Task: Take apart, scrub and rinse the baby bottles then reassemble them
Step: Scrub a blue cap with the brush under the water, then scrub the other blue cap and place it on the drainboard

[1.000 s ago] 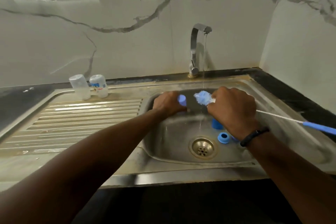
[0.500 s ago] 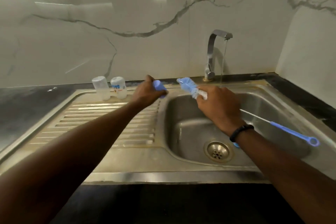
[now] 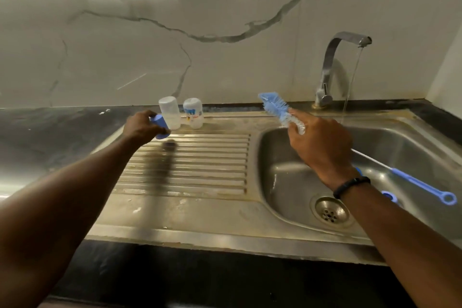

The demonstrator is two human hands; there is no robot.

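Setting: marble-veined wall behind a steel sink unit, with a ribbed draining board (image 3: 190,165) to the left of the basin (image 3: 287,182).

Left hand: the left hand (image 3: 143,126) is stretched over the back of the draining board, fingers curled round a small blue cap (image 3: 160,125), held just above the metal.

Right hand: the right hand (image 3: 320,142) is closed round the wire stem of a bottle brush (image 3: 277,107); its bristle head points up and left over the basin's back-left corner, while the blue handle (image 3: 422,186) trails low to the right, past the wrist.

Bottles: two clear bottle bodies (image 3: 181,112) stand upside down, side by side, at the back edge of the draining board, just right of the left hand and almost touching the cap.

Other parts: a blue ring (image 3: 390,196) shows in the basin behind the right wrist; how many more pieces lie there I cannot tell.

Tap: the tap (image 3: 332,67) runs a thin stream into the basin's far side.

Key relation: the free spot on the board lies directly under the left hand and left of the bottles, so that hand is far nearer; the right hand is well apart across the basin rim.

Step, as I judge it: setting the rinsed cap down to drain beside the bottles.

Risk: nudging the nearer bottle over while lowering the cap.
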